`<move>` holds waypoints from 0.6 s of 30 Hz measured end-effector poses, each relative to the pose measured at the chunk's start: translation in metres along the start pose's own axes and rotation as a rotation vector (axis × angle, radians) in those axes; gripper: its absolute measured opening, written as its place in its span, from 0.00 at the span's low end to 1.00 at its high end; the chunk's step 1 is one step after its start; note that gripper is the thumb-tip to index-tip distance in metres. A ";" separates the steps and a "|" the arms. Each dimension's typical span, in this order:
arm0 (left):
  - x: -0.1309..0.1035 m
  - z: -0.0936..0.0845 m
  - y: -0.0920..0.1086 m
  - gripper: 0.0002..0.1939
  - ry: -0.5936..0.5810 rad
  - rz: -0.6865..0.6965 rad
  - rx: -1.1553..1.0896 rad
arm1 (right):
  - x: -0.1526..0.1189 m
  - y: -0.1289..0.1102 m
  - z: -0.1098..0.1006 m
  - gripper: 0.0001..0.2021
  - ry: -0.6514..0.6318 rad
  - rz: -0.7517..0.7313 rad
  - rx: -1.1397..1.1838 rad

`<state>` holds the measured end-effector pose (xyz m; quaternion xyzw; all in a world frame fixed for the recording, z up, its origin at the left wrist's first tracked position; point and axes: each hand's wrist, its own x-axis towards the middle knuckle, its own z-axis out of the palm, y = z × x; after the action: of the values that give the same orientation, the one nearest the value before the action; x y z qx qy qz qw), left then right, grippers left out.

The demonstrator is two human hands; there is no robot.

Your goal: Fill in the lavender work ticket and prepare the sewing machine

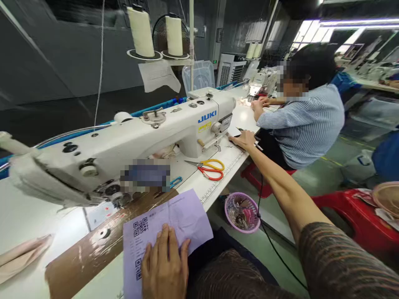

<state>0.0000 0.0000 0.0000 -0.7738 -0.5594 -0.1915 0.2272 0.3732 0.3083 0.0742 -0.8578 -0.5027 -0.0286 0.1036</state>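
My left hand [165,261] lies flat, fingers stretched out, on a purple printed sheet of paper [190,211] with QR codes. The sheet rests at the table's front edge, partly over a brown plate beside the sewing machine [162,137]. My right arm reaches far along the table; my right hand [245,140] is bent down over dark and white slim items past the machine's right end. Its fingers look closed on something I cannot make out. Between the hands lie scissors [208,168] with yellow and red handles, open-bladed, apart from both hands.
A person in a striped shirt [305,120] sits at another machine on the right. Thread cones [141,33] stand above mine. Beige fabric [25,257] lies at left. Below the table edge are a purple basket [230,218], a black cable [274,245] and a red stool [349,211].
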 end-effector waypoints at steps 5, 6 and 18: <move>0.013 -0.006 0.007 0.26 0.049 -0.073 -0.042 | 0.021 0.023 -0.008 0.32 -0.054 -0.095 0.019; 0.014 -0.006 0.008 0.29 0.065 -0.083 -0.047 | 0.026 0.033 -0.013 0.29 -0.060 -0.105 0.019; 0.016 -0.008 0.001 0.25 0.044 0.007 -0.013 | 0.038 0.080 -0.023 0.13 -0.100 -0.109 0.035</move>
<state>0.0058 0.0074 0.0151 -0.7727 -0.5503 -0.2115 0.2352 0.4625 0.2986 0.0902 -0.8274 -0.5538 0.0175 0.0913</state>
